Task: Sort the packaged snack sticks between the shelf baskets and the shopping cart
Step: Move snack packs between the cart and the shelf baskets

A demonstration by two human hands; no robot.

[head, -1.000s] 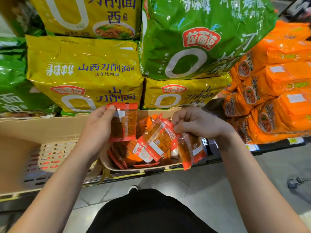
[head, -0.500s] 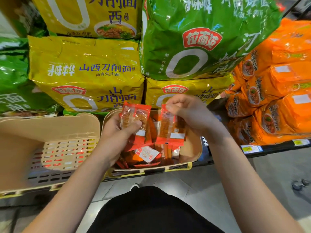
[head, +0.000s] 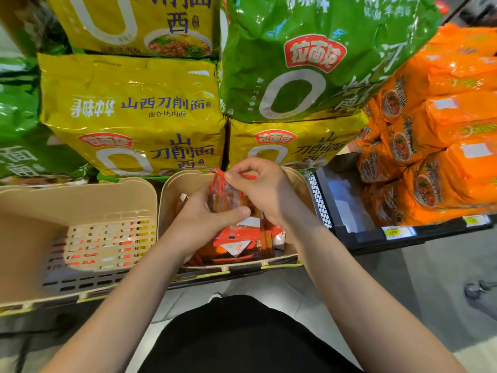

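Observation:
A bunch of red-and-clear snack stick packets is held upright over the right beige basket. My left hand grips the bunch from below, thumb across its front. My right hand pinches the packets' red top edge. Several more packets lie loose in the bottom of that basket. The left beige basket beside it holds nothing that I can see. No shopping cart shows in this view.
Big yellow noodle bags and a green one are stacked right behind the baskets. Orange noodle packs fill the shelf at the right, above yellow price tags. Grey floor lies below the shelf edge.
The two hands, each holding packets apart a second ago, have come together over the right basket. The packets now form one bunch held by both hands.

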